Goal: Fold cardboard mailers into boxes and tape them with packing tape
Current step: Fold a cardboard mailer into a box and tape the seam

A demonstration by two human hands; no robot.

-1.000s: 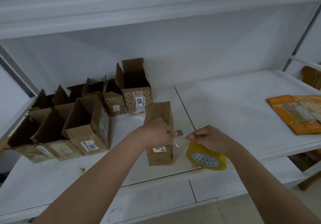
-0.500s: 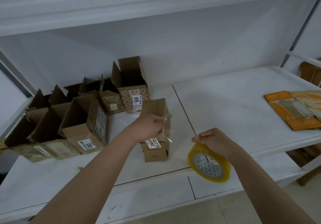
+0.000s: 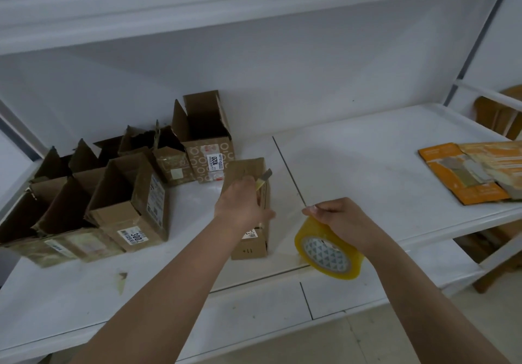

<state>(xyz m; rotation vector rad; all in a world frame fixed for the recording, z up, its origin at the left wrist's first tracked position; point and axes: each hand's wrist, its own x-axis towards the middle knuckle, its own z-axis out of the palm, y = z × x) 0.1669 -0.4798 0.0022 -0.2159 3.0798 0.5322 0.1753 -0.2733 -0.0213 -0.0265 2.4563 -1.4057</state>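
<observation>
A small brown box (image 3: pixel 250 208) lies on its side on the white shelf (image 3: pixel 367 165), near the middle. The left hand (image 3: pixel 240 208) rests on top of the box. Its fingers are curled around a little cutter (image 3: pixel 264 180) with a yellow handle, and the grey blade pokes out toward 1 o'clock.

The right hand (image 3: pixel 339 219) is at 3 o'clock from the box, just beside it. Its fingers are curled over the top of a big yellow tape roll (image 3: pixel 329 253) and hold it. The roll hangs under the hand, tilted, down by the front edge of the shelf. A thin clear strip of tape (image 3: pixel 285 222) seems to stretch from the roll toward the box, but it is hard to see.

At 9 o'clock from the small box sits a bunch of open boxes (image 3: pixel 113 188), close together with their flaps up. One tall box (image 3: pixel 209 143) with a white sticker stands at 11 o'clock, near the back wall.

Far off at 3 o'clock, some flat orange mailers (image 3: pixel 469 174) lie on the shelf. A small scrap (image 3: pixel 122 279) lies at 7 o'clock.
</observation>
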